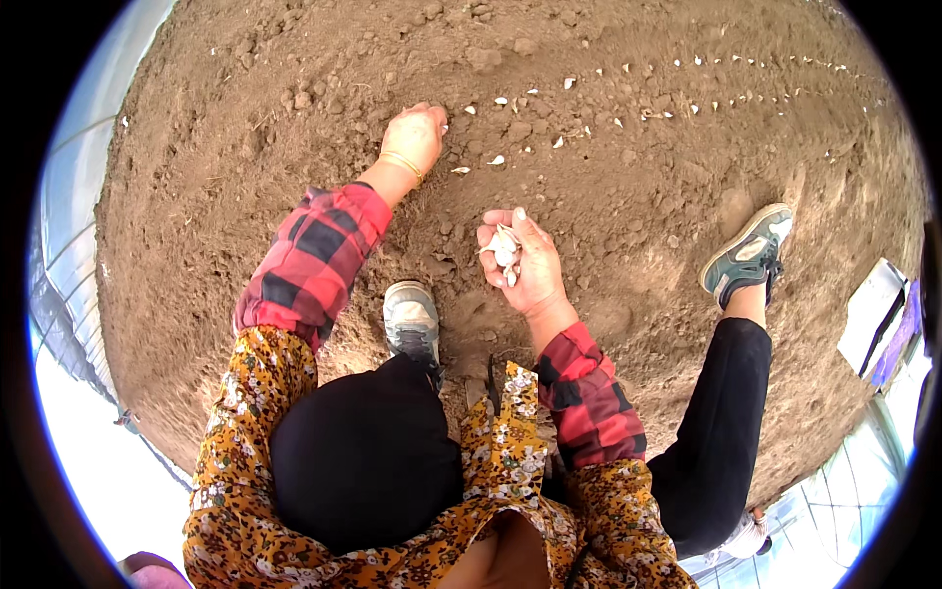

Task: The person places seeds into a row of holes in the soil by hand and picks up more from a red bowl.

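Note:
My left hand (416,136) reaches forward to the soil, its back upward and fingers closed round a garlic clove (444,129) of which only a pale bit shows. Palm up, my right hand (526,258) cups several white garlic cloves (505,249) above the ground, nearer to my body. Rows of single cloves run from beside my left hand to the upper right; the nearest are one clove (469,110) in the far row and another (461,170) in the near row. They sit in loose brown soil (581,195).
One shoe (411,316) stands on the soil between my arms, the other (749,250) out to the right. Plastic sheeting (81,191) edges the ground at left. A white and purple thing (876,316) lies at far right. Another person (749,536) is partly visible at lower right.

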`<state>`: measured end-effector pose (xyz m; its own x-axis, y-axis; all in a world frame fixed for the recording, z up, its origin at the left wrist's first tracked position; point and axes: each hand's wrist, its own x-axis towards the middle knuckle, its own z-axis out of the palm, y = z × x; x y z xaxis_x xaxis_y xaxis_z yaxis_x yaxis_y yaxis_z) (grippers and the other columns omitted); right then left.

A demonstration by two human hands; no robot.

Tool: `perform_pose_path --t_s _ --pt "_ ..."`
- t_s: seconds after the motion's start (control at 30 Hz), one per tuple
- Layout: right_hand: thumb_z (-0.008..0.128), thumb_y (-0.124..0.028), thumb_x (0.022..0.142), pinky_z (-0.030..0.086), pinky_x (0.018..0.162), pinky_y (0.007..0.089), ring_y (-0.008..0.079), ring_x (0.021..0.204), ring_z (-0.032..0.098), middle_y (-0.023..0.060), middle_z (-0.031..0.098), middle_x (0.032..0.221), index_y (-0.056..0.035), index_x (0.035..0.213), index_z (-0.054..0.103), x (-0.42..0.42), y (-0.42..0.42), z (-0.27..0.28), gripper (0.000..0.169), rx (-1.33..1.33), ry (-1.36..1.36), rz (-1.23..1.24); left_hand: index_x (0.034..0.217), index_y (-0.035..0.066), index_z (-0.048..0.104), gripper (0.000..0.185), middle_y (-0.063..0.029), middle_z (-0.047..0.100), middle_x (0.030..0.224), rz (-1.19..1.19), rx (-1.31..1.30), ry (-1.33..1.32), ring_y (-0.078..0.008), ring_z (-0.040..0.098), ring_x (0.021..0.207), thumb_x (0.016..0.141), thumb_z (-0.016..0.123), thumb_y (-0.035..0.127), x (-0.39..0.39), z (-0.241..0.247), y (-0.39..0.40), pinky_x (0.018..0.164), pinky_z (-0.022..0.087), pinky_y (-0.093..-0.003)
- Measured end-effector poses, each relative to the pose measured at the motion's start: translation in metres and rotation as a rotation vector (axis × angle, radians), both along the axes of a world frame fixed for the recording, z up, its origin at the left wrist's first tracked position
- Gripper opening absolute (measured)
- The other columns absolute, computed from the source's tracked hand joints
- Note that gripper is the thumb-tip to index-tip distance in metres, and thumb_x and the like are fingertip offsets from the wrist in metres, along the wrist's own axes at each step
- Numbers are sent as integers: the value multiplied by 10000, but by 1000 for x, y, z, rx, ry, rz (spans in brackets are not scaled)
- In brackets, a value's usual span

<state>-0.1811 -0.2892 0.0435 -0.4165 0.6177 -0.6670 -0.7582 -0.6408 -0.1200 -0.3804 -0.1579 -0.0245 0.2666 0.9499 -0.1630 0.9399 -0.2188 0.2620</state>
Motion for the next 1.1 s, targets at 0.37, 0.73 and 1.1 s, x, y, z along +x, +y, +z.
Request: perform_pose_path --t_s 0.37,0.73,1.1 --pt "525 -348 909 333 330 213 108 458 497 47 568 711 -65 1208 483 2 6 10 414 87 -165 -5 855 19 629 167 -125 585 805 14 -109 -494 -259 581 752 852 592 182 24 60 -47 685 471 -358" --pt "522 -384 904 337 334 204 94 465 490 39 557 682 -33 1123 534 -15 -6 21 414 95 -97 38 808 23 629 90 10 558 680 474 -781 -1333 -82 515 630 843 626 106 20 109 -106 580 413 -217" --pt "601 -133 861 348 356 189 80 503 517 36 588 742 -28 975 581 -23 -2 12 156 165 -255 128 889 28 645 75 -5 618 754 580 -768 -1293 -59 512 632 829 634 71 13 108 -108 555 410 -198"
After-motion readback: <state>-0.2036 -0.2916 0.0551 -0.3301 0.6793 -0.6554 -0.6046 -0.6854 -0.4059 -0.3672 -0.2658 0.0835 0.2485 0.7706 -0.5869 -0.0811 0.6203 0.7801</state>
